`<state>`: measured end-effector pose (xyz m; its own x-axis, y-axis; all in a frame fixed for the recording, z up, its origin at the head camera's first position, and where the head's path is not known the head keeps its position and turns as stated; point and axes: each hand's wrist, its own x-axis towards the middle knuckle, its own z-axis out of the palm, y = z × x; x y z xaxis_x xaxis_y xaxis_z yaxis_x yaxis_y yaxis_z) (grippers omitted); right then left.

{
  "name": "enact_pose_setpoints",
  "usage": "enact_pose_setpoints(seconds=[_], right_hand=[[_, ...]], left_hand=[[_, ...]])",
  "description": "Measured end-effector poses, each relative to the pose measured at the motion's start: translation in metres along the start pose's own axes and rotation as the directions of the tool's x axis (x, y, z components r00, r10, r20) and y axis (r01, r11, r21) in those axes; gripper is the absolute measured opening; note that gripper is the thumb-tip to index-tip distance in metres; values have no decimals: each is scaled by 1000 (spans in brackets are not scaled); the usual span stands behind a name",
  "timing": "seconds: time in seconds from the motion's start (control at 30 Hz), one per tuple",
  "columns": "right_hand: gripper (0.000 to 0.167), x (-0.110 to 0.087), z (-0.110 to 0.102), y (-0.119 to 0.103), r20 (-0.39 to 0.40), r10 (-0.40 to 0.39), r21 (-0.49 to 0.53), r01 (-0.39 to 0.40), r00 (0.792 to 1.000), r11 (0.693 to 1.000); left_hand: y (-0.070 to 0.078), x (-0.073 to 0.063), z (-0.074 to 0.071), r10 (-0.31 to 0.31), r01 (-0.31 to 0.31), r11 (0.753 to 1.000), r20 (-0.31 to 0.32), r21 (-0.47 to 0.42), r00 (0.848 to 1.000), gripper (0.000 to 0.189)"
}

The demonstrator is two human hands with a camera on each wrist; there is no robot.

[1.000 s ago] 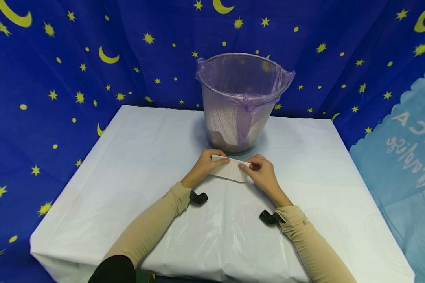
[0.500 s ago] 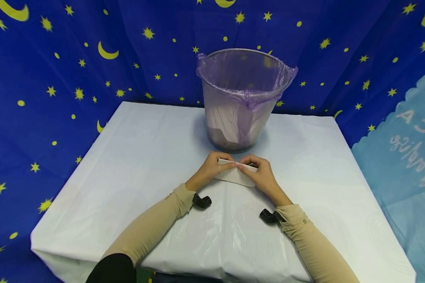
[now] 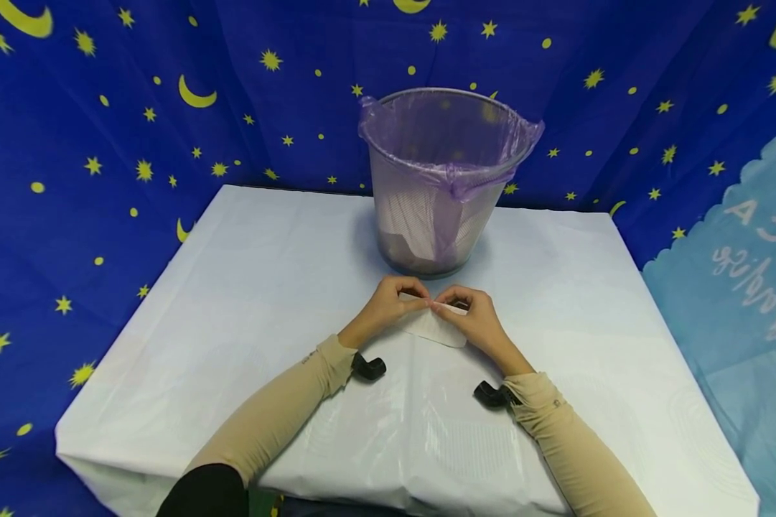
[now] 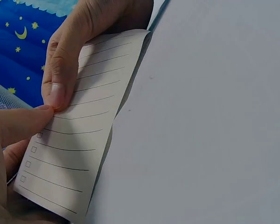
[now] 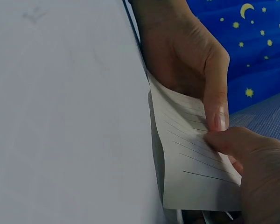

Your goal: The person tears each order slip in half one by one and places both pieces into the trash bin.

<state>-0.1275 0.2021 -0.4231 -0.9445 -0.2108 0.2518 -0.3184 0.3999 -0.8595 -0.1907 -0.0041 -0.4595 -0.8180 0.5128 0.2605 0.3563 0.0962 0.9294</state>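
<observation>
A narrow sheet of lined paper (image 3: pixel 434 330) hangs tilted between both hands, over the white table in front of the bin. Printed lines and small checkboxes run along the paper (image 4: pixel 70 154) in the left wrist view. My left hand (image 3: pixel 385 305) pinches its upper edge, thumb on the near face. Close beside it, my right hand (image 3: pixel 479 316) pinches the same edge, and the two thumb tips meet near its middle. From the right wrist view the paper (image 5: pixel 191 186) bows slightly; most fingers are hidden behind it.
Just beyond the hands stands a mesh wastebasket (image 3: pixel 394 194) lined with a purple plastic bag (image 3: pixel 465 183). A white cover lies over the table (image 3: pixel 284 287). Blue cloth (image 3: pixel 168 143) with moons and stars hangs at the back and left.
Both hands have come together along the paper's edge, from thumbs apart to thumb tips touching. The paper has tipped and shifted slightly right and nearer. Over the last half second the hands barely move.
</observation>
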Motion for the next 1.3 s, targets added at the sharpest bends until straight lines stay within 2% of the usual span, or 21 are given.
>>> enact_pose_setpoints(seconds=[0.17,0.37,0.73,1.07,1.3], right_hand=[[9,-1,1,-1,-19,-11,-14,10,1000,1000],[9,-1,1,-1,-22,-15,-18,15,1000,1000],[8,-1,1,0,-29,-9,-12,9,1000,1000],[8,-1,0,0,-13,-7,0,7,1000,1000],[9,0,1,0,-2,-8,0,8,1000,1000]], left_hand=[[2,0,2,-21,21,1000,1,4,1000,4],[3,0,3,-16,16,1000,2,1,1000,9],[4,0,2,-33,32,999,21,33,999,5],[2,-1,2,-15,15,999,24,33,1000,5],[1,-1,1,-28,27,999,25,37,999,3]])
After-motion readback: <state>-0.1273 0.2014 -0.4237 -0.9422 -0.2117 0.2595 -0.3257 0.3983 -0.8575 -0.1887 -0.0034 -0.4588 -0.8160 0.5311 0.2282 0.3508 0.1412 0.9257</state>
